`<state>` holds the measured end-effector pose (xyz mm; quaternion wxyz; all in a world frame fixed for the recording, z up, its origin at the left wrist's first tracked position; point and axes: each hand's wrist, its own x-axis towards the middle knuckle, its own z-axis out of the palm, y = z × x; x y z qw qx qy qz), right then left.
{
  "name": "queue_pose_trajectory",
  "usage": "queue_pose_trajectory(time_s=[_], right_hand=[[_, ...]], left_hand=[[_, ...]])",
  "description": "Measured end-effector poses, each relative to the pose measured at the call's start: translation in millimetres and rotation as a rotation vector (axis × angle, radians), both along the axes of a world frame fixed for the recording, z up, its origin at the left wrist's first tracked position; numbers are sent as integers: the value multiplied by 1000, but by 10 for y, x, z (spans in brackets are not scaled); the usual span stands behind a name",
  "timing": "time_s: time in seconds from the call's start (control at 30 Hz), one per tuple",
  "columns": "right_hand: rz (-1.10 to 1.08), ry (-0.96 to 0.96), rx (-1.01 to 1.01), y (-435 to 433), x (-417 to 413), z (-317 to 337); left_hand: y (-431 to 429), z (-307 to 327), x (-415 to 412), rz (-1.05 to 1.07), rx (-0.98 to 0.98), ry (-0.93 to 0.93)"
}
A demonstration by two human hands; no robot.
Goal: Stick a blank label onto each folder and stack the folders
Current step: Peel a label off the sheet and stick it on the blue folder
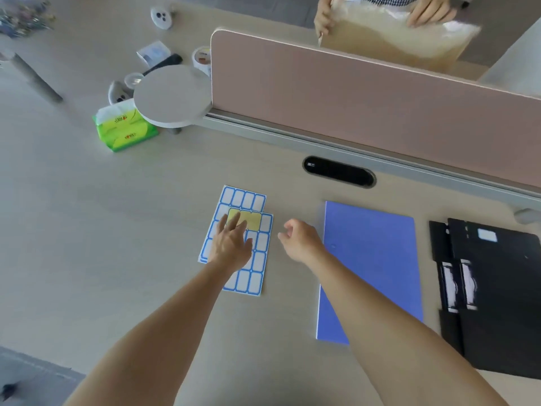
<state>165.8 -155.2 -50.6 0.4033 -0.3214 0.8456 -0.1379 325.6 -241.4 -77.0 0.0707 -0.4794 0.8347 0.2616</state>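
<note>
- Left hand flat, fingers spread, pressing the label sheets; right hand loosely curled, pinching nothing I can see.
- Black folders at 3 o'clock look labelled and stacked; blue folder is bare, so probably past halfway.

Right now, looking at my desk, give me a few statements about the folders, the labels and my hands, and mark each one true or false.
1. The left hand lies flat on the label sheets. True.
2. The blue folder already carries a white label. False: its cover shows none; the black folder has one near its top.
3. The right hand holds the blue folder. False: it hovers loosely curled between the sheets and the folder, holding nothing.
4. The blue folder lies between the label sheets and the black folder. True.
5. The blue folder is stacked on the black one. False: they lie side by side, apart.
</note>
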Motion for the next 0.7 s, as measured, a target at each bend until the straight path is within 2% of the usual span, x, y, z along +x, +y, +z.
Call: queue_pose_trajectory(time_s=[0.13, 0.33, 0.4, 0.6, 0.7], right_hand=[[-122, -100, -11, -294, -30, -98], [-356, -257, -55, -537, 106, -263], [-367, -226, -76, -557, 124, -271], [-221, -38, -73, -598, 144, -291], [-75, 113, -116, -585, 174, -309]], left_hand=[[-91, -97, -29, -27, 40, -65], [-110, -170, -28, 5, 14, -47], [-134, -159, -25, 2, 25, -34], [-182, -81, 10, -21, 80, -65], [-176, -13, 3, -66, 105, -101]])
